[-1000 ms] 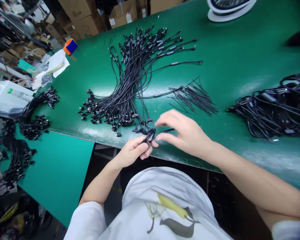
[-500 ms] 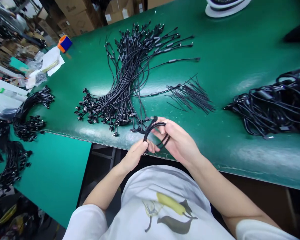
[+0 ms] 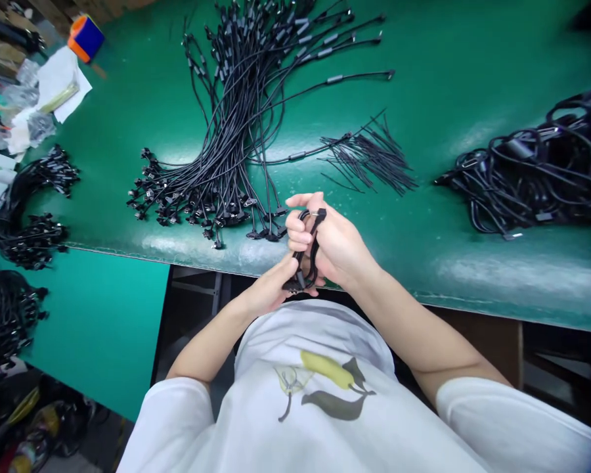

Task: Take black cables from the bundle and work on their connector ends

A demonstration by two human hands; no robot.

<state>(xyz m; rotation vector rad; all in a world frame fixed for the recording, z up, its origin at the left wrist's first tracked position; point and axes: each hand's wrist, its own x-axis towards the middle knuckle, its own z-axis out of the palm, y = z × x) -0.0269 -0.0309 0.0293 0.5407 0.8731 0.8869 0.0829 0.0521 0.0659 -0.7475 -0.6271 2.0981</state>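
Above the near edge of a green table [image 3: 453, 98], the right hand [image 3: 332, 246] and left hand [image 3: 276, 289] both grip a looped thin black cable [image 3: 309, 253]; fingers hide most of the loop. A tangled black cable pile [image 3: 536, 171] is cut off at right.

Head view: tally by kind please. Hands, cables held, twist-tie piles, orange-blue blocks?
hands: 2, left hand and right hand
coiled cable, held by both: 1
twist-tie pile: 1
orange-blue block: 1
Total: 5

Green bench [image 3: 443, 66], black cables [image 3: 236, 131] spread.
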